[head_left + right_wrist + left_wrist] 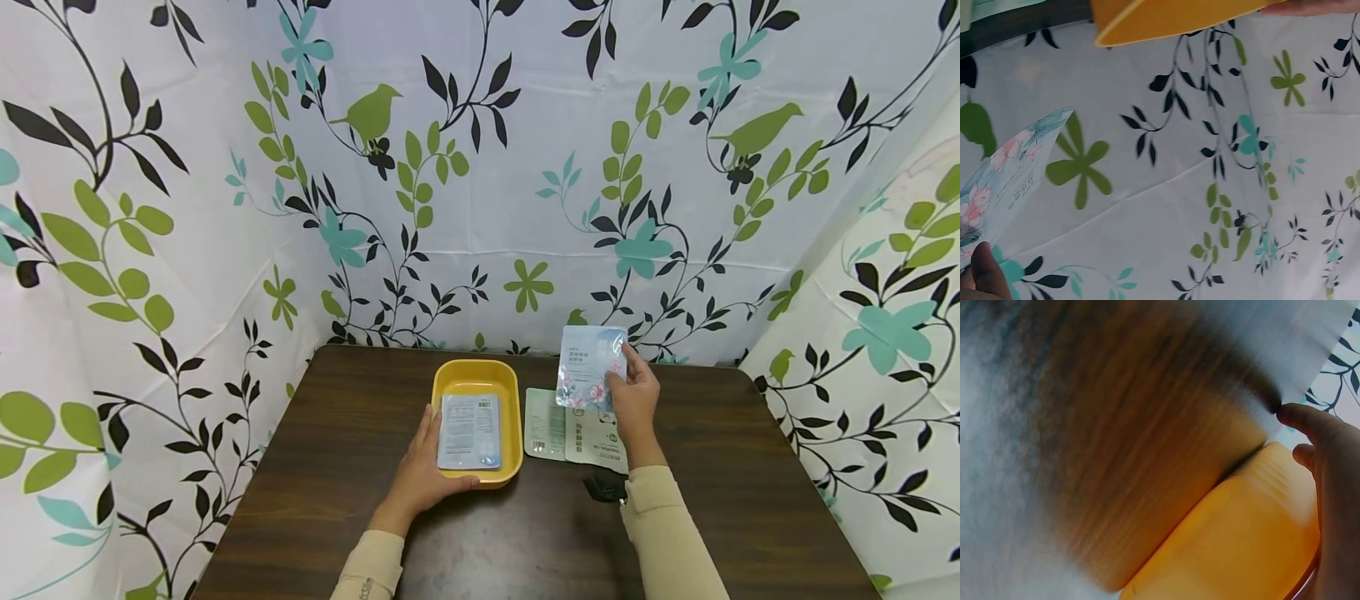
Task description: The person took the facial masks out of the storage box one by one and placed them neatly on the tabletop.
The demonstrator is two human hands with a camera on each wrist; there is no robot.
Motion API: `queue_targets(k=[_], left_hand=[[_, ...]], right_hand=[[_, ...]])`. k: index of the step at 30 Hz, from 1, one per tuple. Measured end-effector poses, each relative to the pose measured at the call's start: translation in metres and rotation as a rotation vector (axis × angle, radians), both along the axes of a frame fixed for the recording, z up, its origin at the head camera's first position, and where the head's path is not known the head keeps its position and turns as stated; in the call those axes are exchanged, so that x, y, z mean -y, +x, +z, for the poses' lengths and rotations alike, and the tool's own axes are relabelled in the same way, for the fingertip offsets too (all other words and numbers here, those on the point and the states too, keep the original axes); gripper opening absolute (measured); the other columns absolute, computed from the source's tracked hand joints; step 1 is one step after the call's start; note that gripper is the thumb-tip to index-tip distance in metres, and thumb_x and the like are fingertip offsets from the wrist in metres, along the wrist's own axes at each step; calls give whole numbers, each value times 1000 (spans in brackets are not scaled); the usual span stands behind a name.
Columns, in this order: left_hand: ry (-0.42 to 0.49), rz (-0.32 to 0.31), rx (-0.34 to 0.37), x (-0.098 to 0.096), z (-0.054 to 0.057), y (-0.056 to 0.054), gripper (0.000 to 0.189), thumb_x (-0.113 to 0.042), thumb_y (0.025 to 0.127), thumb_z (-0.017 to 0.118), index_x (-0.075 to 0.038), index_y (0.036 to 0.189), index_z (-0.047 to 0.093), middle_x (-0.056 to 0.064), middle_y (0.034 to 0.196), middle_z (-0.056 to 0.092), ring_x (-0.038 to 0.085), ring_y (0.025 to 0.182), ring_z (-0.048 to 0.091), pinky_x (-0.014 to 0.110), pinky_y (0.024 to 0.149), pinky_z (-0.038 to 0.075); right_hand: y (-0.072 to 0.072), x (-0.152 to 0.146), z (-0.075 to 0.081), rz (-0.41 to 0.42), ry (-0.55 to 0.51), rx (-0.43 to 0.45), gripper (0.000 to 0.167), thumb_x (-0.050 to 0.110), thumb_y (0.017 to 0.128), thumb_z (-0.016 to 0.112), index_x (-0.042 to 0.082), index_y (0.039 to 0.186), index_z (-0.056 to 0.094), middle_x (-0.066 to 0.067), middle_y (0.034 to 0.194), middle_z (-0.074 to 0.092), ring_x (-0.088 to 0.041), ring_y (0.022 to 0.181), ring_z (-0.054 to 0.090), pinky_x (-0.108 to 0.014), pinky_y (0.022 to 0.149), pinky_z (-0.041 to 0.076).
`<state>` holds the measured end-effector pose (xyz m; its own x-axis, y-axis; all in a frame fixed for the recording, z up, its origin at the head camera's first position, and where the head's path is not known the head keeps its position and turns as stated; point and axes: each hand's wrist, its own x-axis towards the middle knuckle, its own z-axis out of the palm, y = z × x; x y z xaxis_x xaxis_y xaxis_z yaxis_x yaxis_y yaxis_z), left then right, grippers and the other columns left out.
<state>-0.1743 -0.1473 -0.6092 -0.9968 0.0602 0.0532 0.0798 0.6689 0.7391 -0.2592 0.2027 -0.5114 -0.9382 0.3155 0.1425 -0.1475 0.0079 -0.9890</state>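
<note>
My right hand point(636, 396) pinches a pale blue sheet mask packet point(588, 362) with pink flowers by its right edge, thumb in front. It is raised above the back of the table, right of a yellow tray point(513, 408). In the right wrist view the packet point(1007, 178) tilts at the left, beside the thumb point(990, 272). My left hand point(422, 483) rests against the tray's left side, its fingers extended and its thumb along the front edge. A white-and-blue packet point(469, 432) lies inside the tray. The left wrist view shows the hand point(1341, 481) touching the tray's outer wall point(1229, 537).
Right of the tray, a pale green packet point(544, 425) and a cream-green packet point(596, 437) lie side by side, partly behind the held one. A black wrist device point(603, 487) sits by the right cuff. Patterned cloth point(465, 208) hangs behind the dark wooden table point(315, 467).
</note>
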Motion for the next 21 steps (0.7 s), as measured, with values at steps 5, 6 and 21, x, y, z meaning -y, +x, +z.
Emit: queue_targets(k=[5, 6, 21], left_hand=[[-6, 2, -9, 1, -1, 0, 142, -77, 55, 86, -19, 166, 17, -1, 175, 4, 38, 155, 27, 65, 115, 35], [-6, 3, -12, 1, -1, 0, 142, -76, 55, 86, -19, 166, 17, -1, 175, 4, 38, 155, 27, 65, 115, 35], [-8, -3, -12, 0, 0, -1, 142, -76, 56, 86, -19, 166, 15, -2, 175, 2, 38, 155, 27, 65, 114, 35]], right_hand=[[3, -24, -4, -63, -5, 8, 64, -8, 94, 58, 8, 154, 44, -20, 152, 51, -1, 99, 63, -11, 75, 55], [4, -29, -6, -73, -2, 8, 64, -9, 94, 57, 7, 154, 44, -22, 151, 51, -2, 98, 63, -11, 75, 55], [27, -90, -60, -116, 101, 159, 60, -3, 97, 61, 4, 154, 44, -21, 158, 44, 6, 93, 58, -5, 72, 51]])
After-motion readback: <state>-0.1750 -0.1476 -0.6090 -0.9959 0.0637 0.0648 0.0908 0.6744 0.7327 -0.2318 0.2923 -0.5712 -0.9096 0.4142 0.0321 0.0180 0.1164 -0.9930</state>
